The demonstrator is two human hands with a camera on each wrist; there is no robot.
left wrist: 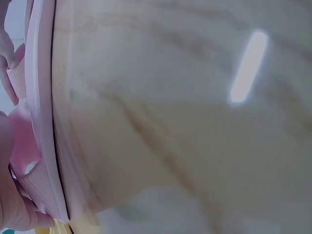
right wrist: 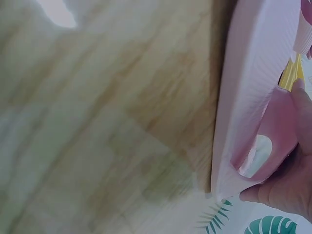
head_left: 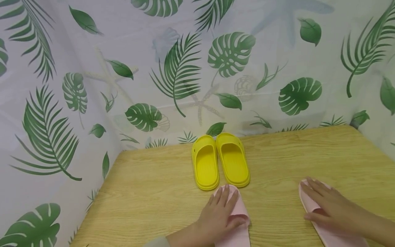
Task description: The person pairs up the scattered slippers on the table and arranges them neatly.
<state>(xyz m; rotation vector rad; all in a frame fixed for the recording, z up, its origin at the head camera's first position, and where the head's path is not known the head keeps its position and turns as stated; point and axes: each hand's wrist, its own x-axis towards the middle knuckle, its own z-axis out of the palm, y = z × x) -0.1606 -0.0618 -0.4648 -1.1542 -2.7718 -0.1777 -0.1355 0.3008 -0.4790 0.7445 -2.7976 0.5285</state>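
Two pink slippers lie on the wooden tabletop with toes pointing away from me, a wide gap between them. My left hand [head_left: 216,218] rests over the strap of the left pink slipper [head_left: 242,207], fingers extended toward its toe and thumb by the strap opening. On the right pink slipper [head_left: 308,203], my right hand [head_left: 334,211] lies across the strap, fingers forward and thumb at the strap's rear edge. The right wrist view shows this slipper's pale sole edge [right wrist: 243,87] low over the surface. Both heels run out of the head view or under the hands.
A pair of yellow slippers [head_left: 206,168] stands side by side near the tabletop's back edge, just beyond the left pink slipper. Behind the wood-grain tabletop [head_left: 148,192] hangs a white sheet [head_left: 197,20] printed with green leaves, which also runs along both sides.
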